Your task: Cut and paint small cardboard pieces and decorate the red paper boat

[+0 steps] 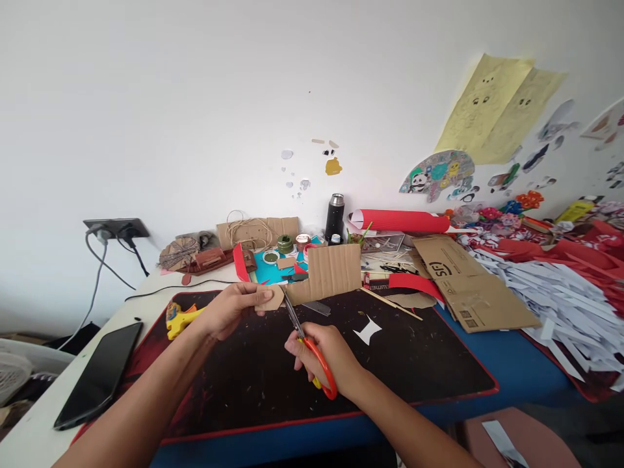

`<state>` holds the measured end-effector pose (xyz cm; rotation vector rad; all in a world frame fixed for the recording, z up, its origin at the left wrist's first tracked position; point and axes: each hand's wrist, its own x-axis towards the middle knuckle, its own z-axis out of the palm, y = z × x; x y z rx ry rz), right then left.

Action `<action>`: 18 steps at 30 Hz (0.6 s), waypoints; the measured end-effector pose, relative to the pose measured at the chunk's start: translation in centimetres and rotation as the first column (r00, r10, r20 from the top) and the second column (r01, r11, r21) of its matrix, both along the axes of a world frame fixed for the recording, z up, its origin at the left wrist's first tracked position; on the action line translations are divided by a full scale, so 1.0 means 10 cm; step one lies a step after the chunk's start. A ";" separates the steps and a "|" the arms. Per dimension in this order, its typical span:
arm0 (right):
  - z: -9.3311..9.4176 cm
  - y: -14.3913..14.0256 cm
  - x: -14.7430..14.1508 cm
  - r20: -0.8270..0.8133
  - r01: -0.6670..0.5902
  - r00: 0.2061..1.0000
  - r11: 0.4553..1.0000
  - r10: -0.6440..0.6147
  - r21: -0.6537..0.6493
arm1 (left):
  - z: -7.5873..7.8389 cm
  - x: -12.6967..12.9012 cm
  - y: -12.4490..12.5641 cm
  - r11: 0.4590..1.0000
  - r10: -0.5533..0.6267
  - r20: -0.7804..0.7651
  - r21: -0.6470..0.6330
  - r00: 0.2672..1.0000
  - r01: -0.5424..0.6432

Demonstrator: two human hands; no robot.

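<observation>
Above the black mat's [414, 364] far edge, the left hand [234, 311] pinches the cardboard piece [327, 273] steady and raised, so the right hand [324, 357], gripping red-handled scissors [307, 341], can cut into its lower edge.

- Lower scissors [312, 348] handle loop hidden inside right hand [324, 361]; fingers in it cannot be told.
- Cardboard piece [322, 276] end covered by left hand [234, 312] fingers.
- Both forearms cut off by bottom edge.
- White paper strips [560, 305] cut off at right edge.
- Wall stickers [439, 172] too small to be read.
- Small jars [285, 244] by the wall: contents not discernible.
</observation>
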<state>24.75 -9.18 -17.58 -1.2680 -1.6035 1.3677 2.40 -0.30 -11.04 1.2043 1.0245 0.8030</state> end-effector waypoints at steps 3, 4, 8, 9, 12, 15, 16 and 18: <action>-0.02 -0.01 0.00 -0.016 0.015 1.000 1.000 -0.015 -0.008 | 0.01 -0.01 -0.01 1.000 -0.004 -0.052 0.018 0.999 0.005; -0.03 -0.01 0.01 -0.017 0.018 1.000 1.000 -0.018 0.000 | 0.01 -0.02 -0.02 1.000 -0.003 -0.068 0.028 0.998 0.005; -0.03 -0.01 0.01 -0.002 0.036 0.999 0.998 -0.036 0.047 | 0.02 -0.03 -0.03 1.000 -0.002 -0.078 0.028 0.997 0.004; -0.03 -0.01 0.01 0.003 0.041 0.999 0.998 -0.042 0.042 | 0.03 -0.03 -0.03 1.000 -0.001 -0.090 0.030 0.996 0.004; -0.03 0.00 0.01 -0.002 0.050 0.999 0.999 -0.050 0.015 | 0.04 -0.03 -0.03 0.998 0.007 -0.148 0.064 0.989 0.003; -0.05 0.00 0.02 -0.044 0.047 0.998 0.999 -0.047 0.021 | 0.05 -0.02 -0.04 0.998 0.003 -0.121 0.055 0.993 0.003; -0.06 0.00 0.02 -0.062 0.045 0.997 0.999 -0.043 0.028 | 0.05 -0.02 -0.04 0.999 0.006 -0.097 0.034 0.995 -0.003; -0.08 0.00 0.03 -0.101 0.038 0.994 0.999 -0.034 0.039 | 0.03 -0.01 -0.04 1.000 0.026 -0.059 -0.011 0.998 -0.027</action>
